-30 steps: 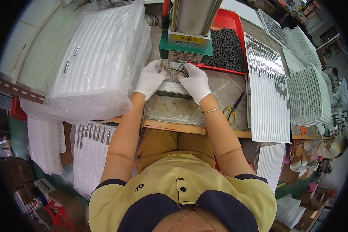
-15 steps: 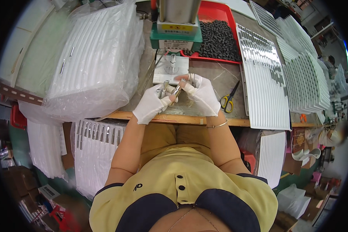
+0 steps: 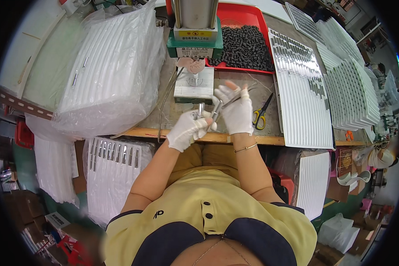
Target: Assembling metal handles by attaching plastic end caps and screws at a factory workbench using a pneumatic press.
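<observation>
In my left hand (image 3: 185,131), white-gloved with bare fingertips, are shiny silver tubes; one tube (image 3: 216,110) slants up from the fingers and another tube (image 3: 201,109) stands beside it. My right hand (image 3: 237,114), gloved the same way, is closed round a thin metal tool like tweezers (image 3: 236,99), its thumb and forefinger raised. The tool's lower end comes near the slanted tube; whether they touch I cannot tell. Beyond the hands, a metal fixture block (image 3: 193,91) sits beneath a press (image 3: 195,35). A pinkish shape (image 3: 192,65) shows over its post, too unclear to name.
A red tray (image 3: 265,26) of small black parts stands behind the press. Yellow-handled scissors (image 3: 260,120) lie right of my right hand. Ridged white trays (image 3: 299,106) with silver tubes are at the right; a plastic-wrapped stack (image 3: 106,66) stands at the left. Cables run beside the fixture.
Both hands have come nearer to me, away from the fixture, and tilted. The right fingers have lifted off the tube, showing the tweezer-like tool. The pinkish shape has appeared above the fixture.
</observation>
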`<state>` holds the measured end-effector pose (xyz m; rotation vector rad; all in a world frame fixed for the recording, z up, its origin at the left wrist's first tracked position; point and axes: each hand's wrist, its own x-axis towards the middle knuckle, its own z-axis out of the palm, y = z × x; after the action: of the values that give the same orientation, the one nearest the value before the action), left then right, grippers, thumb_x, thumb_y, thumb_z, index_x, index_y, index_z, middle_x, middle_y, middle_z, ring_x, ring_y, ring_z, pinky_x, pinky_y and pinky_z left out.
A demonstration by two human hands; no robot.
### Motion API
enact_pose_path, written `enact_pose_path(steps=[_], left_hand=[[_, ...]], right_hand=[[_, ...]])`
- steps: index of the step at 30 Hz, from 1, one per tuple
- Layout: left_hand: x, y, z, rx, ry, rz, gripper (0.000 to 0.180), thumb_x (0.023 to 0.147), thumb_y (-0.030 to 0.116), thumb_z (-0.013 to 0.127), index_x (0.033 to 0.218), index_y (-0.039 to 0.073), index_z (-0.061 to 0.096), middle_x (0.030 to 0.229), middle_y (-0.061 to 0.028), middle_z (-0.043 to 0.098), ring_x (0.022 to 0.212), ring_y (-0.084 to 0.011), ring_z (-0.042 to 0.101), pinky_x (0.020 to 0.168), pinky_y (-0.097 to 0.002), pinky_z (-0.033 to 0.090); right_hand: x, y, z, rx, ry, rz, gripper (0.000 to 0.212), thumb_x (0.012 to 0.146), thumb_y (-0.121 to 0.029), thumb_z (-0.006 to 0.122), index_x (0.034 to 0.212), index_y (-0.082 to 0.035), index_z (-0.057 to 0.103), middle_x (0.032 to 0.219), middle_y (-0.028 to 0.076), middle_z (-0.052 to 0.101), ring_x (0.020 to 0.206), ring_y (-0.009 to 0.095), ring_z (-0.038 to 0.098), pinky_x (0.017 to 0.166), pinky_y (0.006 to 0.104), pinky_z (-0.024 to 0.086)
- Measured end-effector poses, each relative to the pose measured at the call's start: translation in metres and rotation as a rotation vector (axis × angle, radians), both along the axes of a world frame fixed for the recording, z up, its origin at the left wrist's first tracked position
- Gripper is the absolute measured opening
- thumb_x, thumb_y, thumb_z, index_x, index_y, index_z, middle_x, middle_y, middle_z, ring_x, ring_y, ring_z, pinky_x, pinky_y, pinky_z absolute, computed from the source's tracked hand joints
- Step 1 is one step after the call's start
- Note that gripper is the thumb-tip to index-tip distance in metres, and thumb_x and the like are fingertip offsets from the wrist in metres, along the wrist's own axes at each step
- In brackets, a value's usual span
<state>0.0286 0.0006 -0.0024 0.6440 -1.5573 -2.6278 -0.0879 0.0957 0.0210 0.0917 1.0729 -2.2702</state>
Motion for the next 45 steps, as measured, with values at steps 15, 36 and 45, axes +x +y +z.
enact_pose_path(steps=[15,36,45], left_hand=[[0.065,-0.022,0.043,0.374,0.241,-0.050,0.037,0.074,0.019,0.071,0.101,0.004,0.051,0.070,-0.0046,0.054,0.058,-0.0117,0.050,0.046,-0.0194,0.036],[0.155,-0.409,0.060,-1.480,-0.713,0.596,0.027,0.080,0.030,0.065,0.083,0.004,0.064,0.061,0.0000,0.054,0.052,-0.0115,0.048,0.049,-0.0307,0.036],[0.149,-0.389,0.088,-1.187,-0.865,0.507,0.025,0.079,0.027,0.064,0.076,0.002,0.063,0.056,0.0001,0.049,0.048,-0.0128,0.043,0.047,-0.0316,0.033]], right_hand=[[-0.086,0.040,0.001,0.454,0.537,-0.209,0.046,0.092,-0.048,0.050,0.083,-0.004,0.057,0.050,-0.007,0.030,0.039,0.004,0.024,0.038,0.0211,0.016],[-0.151,-0.012,-0.009,1.532,1.149,0.207,0.021,0.082,-0.030,0.062,0.093,-0.012,0.067,0.089,0.013,0.067,0.087,0.030,0.063,0.075,0.0396,0.049],[-0.160,-0.026,-0.030,1.682,1.323,0.193,0.014,0.081,-0.025,0.063,0.087,-0.012,0.067,0.089,0.010,0.065,0.088,0.029,0.063,0.073,0.0404,0.050]])
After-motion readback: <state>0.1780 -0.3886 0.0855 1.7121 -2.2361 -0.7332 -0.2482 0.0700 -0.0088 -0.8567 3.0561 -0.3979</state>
